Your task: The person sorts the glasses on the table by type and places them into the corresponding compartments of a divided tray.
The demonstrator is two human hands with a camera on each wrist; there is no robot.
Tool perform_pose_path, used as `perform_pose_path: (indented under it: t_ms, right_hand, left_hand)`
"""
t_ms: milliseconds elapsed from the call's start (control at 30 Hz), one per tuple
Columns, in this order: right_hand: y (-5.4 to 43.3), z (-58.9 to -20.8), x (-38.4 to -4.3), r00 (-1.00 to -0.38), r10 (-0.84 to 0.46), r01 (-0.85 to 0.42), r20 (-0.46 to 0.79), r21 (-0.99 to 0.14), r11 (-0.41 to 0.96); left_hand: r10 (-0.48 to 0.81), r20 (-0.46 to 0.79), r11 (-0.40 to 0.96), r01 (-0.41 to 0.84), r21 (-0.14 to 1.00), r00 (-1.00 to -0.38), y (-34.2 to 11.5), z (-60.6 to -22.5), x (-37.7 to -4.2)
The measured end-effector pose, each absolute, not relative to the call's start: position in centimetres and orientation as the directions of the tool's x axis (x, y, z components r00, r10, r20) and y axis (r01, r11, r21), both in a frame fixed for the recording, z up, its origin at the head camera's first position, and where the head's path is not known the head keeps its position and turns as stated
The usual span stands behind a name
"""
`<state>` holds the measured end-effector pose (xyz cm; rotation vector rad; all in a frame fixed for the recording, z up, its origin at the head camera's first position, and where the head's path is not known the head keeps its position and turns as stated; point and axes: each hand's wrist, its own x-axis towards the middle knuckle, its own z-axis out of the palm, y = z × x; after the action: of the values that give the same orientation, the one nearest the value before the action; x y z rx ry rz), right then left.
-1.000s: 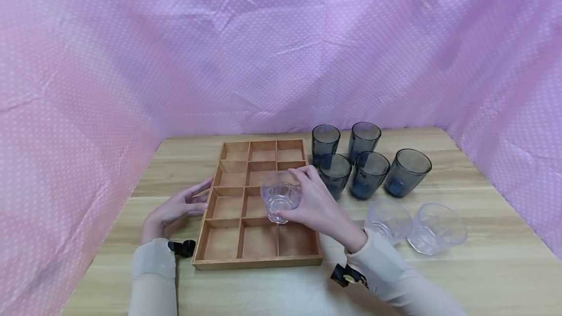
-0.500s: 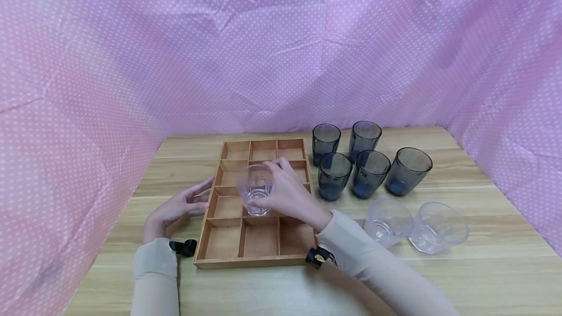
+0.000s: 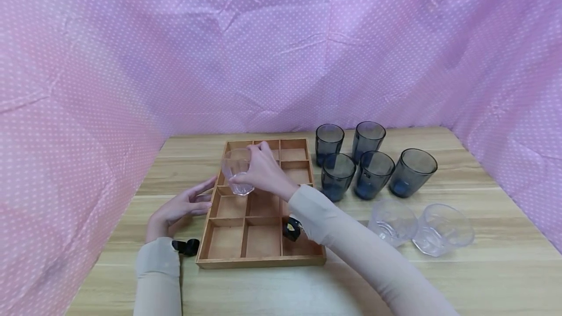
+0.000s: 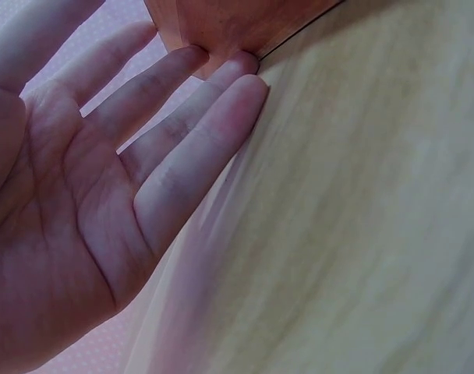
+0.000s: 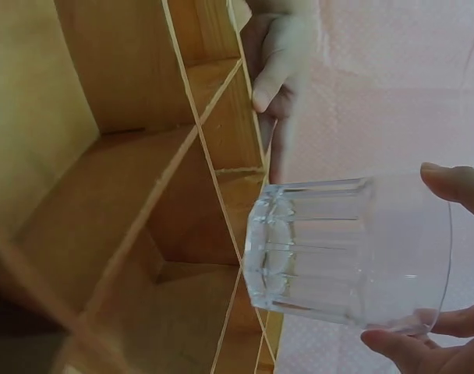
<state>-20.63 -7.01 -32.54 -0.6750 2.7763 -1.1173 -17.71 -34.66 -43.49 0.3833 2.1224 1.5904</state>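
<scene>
Right hand pinches clear glass near rim, axis roughly upright, above left column of wooden tray. Left hand: fingers extended, tips at tray's left wall.

The left hand and right hand were bare, the left sleeve and right sleeve pale beige; a black gadget showed at each wrist, the right one yellow-spotted.
</scene>
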Motion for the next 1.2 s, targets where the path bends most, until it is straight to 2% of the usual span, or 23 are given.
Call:
perform_pose_path:
  t_ms: [300, 567, 800, 1200]
  right_hand:
    - [-9.9, -33.4, -22.7, -0.918, -0.380, -0.360, 0.111, -0.636, 0.683]
    - [-10.7, -34.7, -23.7, -0.928, -0.360, -0.330, 0.097, -0.663, 0.671]
    - [-10.8, -35.3, -24.2, -0.931, -0.362, -0.300, 0.051, -0.672, 0.677]
    - [-11.9, -36.3, -24.6, -0.921, -0.388, -0.299, -0.020, -0.602, 0.741]
  left_hand:
    - [0.490, -0.181, 0.268, -0.050, 0.962, -0.853, -34.6, -43.6, -17.7]
    - [0.492, -0.184, 0.252, -0.063, 0.966, -0.851, -34.5, -43.4, -17.7]
    - [0.492, -0.182, 0.266, -0.052, 0.963, -0.852, -34.5, -43.2, -17.9]
    - [0.498, -0.180, 0.279, -0.040, 0.959, -0.848, -34.7, -43.1, -18.0]
